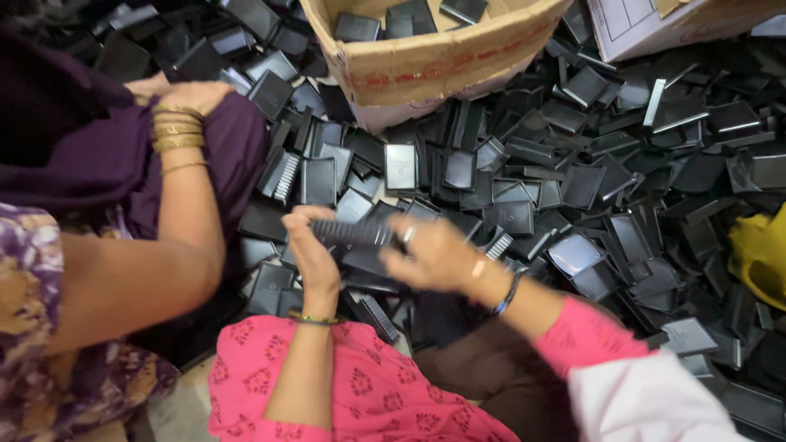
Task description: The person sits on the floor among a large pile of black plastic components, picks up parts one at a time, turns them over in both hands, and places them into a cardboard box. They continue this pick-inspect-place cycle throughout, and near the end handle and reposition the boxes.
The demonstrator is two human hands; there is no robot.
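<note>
Black ribbed plastic piece lies crosswise between both hands, pinched at its ends by left hand and right hand. Loose black trays crowd every side; cardboard box stands beyond, a co-worker's arm close beside the left grip.

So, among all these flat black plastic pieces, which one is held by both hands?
The long ribbed black plastic piece: left hand and right hand grip its two ends, above the pile; the others lie loose.

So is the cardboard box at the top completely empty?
No, the cardboard box has several flat black plastic pieces lying inside it.
</note>
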